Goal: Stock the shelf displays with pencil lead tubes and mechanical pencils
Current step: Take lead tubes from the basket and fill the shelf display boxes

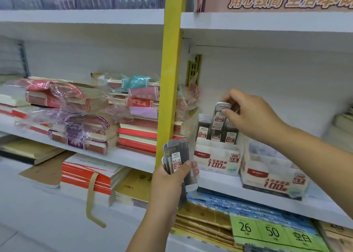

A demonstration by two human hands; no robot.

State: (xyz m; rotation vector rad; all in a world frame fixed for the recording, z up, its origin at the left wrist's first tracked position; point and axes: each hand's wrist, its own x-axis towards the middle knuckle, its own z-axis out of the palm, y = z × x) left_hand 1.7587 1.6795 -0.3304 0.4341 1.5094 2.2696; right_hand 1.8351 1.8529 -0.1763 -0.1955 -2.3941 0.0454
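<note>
My right hand (246, 116) pinches a lead tube (219, 121) over the box (215, 161) — next, push it down; my left hand (172, 181) holds more tubes (176, 156).

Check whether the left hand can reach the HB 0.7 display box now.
Probably, though not freely: the left hand grips a bundle of tubes, and the right forearm crosses over part of the HB 0.7 display box.

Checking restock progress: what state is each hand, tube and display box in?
Right hand: fingers pinch one clear plastic lead tube, upright.
Left hand: grips bundle of 0.7 lead tubes.
White cardboard HB 0.5 display box: partly filled, tubes upright.
White cardboard HB 0.7 display box: no tubes visible.
</note>
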